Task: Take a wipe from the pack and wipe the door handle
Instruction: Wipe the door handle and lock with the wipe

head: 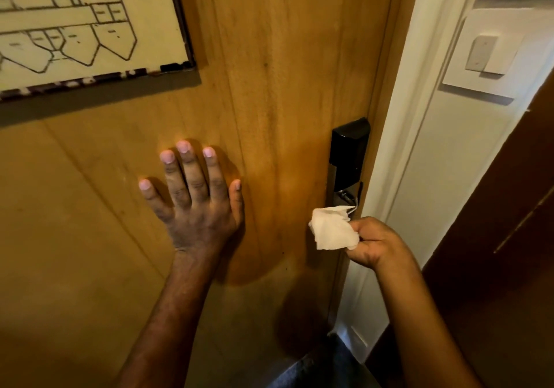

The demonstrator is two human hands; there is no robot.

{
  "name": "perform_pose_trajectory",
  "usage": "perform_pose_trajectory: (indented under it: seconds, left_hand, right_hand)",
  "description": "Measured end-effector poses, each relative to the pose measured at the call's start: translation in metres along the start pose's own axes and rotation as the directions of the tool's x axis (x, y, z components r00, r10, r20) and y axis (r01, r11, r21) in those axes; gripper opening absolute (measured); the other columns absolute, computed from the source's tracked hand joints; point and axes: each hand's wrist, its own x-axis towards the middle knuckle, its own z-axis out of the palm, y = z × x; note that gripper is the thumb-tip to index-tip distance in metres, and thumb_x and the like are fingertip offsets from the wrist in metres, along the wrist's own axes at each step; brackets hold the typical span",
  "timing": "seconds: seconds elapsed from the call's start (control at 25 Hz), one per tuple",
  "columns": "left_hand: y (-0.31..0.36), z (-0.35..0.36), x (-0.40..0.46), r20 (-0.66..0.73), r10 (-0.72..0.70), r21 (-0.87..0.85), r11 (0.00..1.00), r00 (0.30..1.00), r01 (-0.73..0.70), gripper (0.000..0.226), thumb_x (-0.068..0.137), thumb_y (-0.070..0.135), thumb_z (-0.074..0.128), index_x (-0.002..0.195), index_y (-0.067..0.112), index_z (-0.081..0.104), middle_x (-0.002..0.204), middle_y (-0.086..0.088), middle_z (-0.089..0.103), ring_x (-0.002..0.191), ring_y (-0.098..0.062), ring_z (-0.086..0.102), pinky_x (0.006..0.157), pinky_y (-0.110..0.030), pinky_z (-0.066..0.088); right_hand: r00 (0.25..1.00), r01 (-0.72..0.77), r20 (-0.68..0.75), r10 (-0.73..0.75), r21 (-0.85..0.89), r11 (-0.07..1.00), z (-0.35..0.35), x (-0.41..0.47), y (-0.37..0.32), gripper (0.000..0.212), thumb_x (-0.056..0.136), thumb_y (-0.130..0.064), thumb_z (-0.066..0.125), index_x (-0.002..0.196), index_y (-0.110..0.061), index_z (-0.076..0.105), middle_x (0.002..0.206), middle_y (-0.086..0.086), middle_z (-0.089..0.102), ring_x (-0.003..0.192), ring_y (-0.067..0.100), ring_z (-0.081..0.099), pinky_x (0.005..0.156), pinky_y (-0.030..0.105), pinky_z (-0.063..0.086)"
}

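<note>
A warm wooden door (284, 73) fills your view, with pale wall (443, 154) running down beside its right edge. One framed floor plan (81, 25) hangs on the door at upper left, and one white switch plate (485, 55) sits on the wall at upper right. A dark brown panel (494, 252) leans into the frame at lower right.

Your left hand (195, 204) is flat against the door, all five fingers spread, holding nothing. It sits well to the left of the lock.

Your right hand (374, 243) is closed, thumb and fingers pinching one crumpled white wipe (332, 228). The wipe sticks out to the left of your fist and its upper corner reaches up to the lock, just below the black lock housing (349, 154).

Under that housing there's a metal plate with the door handle (347, 197). Only a small shiny part of it shows above the wipe, and the wipe's top edge looks to be touching it, though that's hard to be sure of from this angle.

The wipe pack isn't visible here.
</note>
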Motion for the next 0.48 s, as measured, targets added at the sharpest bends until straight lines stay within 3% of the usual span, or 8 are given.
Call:
perform_pose_trajectory:
  seconds: [0.12,0.2,0.28,0.4,0.48]
  left_hand:
    - [0.001,-0.001,0.000,0.011,0.006,-0.009,1.000,1.000,-0.006,0.074,0.093,0.047,0.051,0.152,0.006,0.029,0.154,-0.024,0.027,0.152,-0.034,-0.005,0.115,-0.064,0.006]
    - [0.002,-0.002,0.000,0.025,0.007,-0.009,1.000,1.000,-0.006,0.074,0.095,0.047,0.049,0.152,0.006,0.028,0.154,-0.023,0.026,0.152,-0.034,-0.006,0.115,-0.064,0.005]
    - [0.002,-0.001,-0.001,0.029,0.008,0.005,1.000,1.000,-0.008,0.074,0.095,0.046,0.050,0.153,0.006,0.028,0.155,-0.023,0.025,0.152,-0.034,-0.006,0.115,-0.064,0.005]
    - [0.004,0.000,-0.002,0.021,0.009,-0.011,1.000,1.000,-0.009,0.073,0.094,0.045,0.051,0.152,0.006,0.029,0.155,-0.023,0.024,0.152,-0.035,-0.003,0.115,-0.064,0.006]
    - [0.006,-0.002,-0.003,0.030,-0.005,-0.030,1.000,1.000,0.006,0.073,0.095,0.044,0.051,0.153,0.006,0.027,0.156,-0.023,0.023,0.152,-0.034,-0.004,0.115,-0.063,0.005]
  right_hand:
    - [0.988,0.105,-0.118,-0.102,0.013,0.994,-0.020,0.009,-0.036,0.029,0.096,0.003,0.032,0.116,0.009,0.053,0.067,0.027,0.071,0.050,0.035,0.071,0.038,0.042,0.055]
    - [0.956,0.230,-0.204,-0.209,0.089,0.969,-0.034,0.018,-0.062,0.031,0.099,-0.002,0.034,0.122,0.005,0.054,0.063,0.020,0.072,0.050,0.029,0.071,0.050,0.039,0.060]
    - [0.885,0.421,-0.306,-0.351,0.201,0.884,-0.045,0.024,-0.079,0.033,0.096,-0.003,0.041,0.125,0.000,0.056,0.077,0.012,0.070,0.058,0.022,0.068,0.062,0.029,0.061]
    - [0.814,0.570,-0.348,-0.466,0.317,0.758,-0.043,0.032,-0.079,0.035,0.084,0.000,0.053,0.117,-0.002,0.063,0.108,0.015,0.068,0.075,0.024,0.071,0.056,0.032,0.059]
    - [0.768,0.611,-0.380,-0.516,0.195,0.767,-0.022,0.032,-0.054,0.036,0.082,0.001,0.058,0.118,-0.001,0.062,0.112,0.016,0.068,0.085,0.030,0.069,0.064,0.038,0.059]
